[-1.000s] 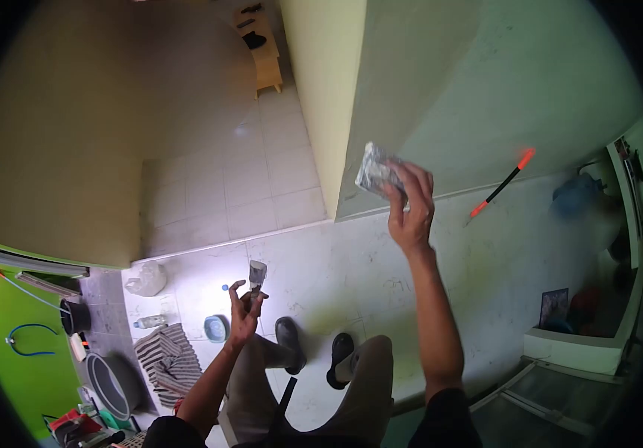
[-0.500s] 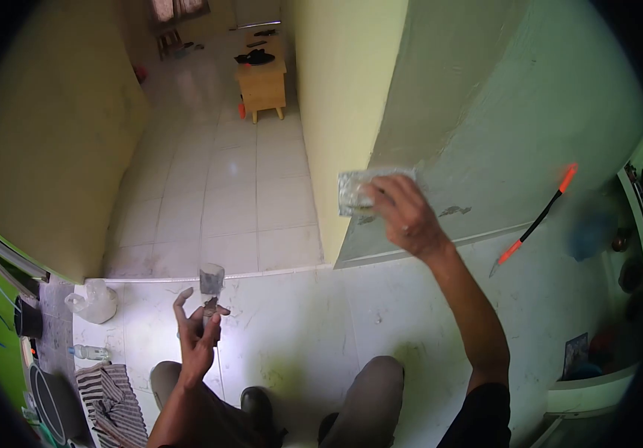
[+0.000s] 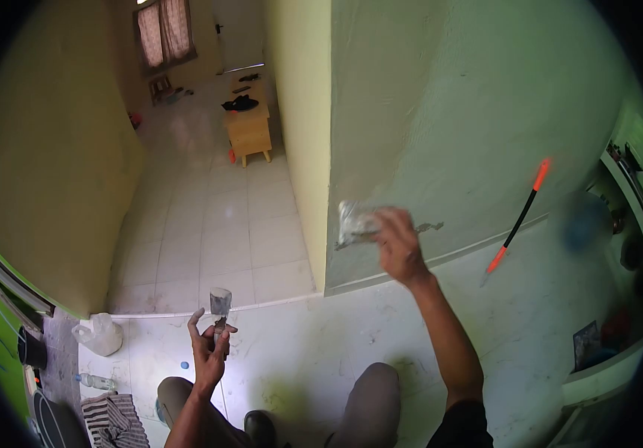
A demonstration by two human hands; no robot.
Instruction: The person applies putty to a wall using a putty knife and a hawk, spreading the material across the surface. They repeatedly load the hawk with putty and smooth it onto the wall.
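Observation:
In my right hand [image 3: 401,243] is a flat, pale rectangular trowel [image 3: 359,223], blurred by motion, close to the lower part of the grey-green wall [image 3: 411,142] beside its corner. Whether the trowel touches the wall I cannot tell. A dark uneven patch [image 3: 430,226] shows on the wall just right of it. My left hand [image 3: 210,349], lower left above the floor, grips a small putty knife [image 3: 220,301] by its handle, blade upward and smeared with grey; some fingers stand away from the handle.
A red and black pole [image 3: 521,218] leans on the wall at right. At left on the white floor are a plastic bag [image 3: 100,335], a bottle [image 3: 97,382], a striped cloth [image 3: 113,422] and a dark bucket [image 3: 32,349]. A wooden table [image 3: 250,136] stands in the passage.
The view has shifted, showing more of the window and far door. My right hand with the trowel is lower on the wall, nearer the corner. My left hand still holds the putty knife.

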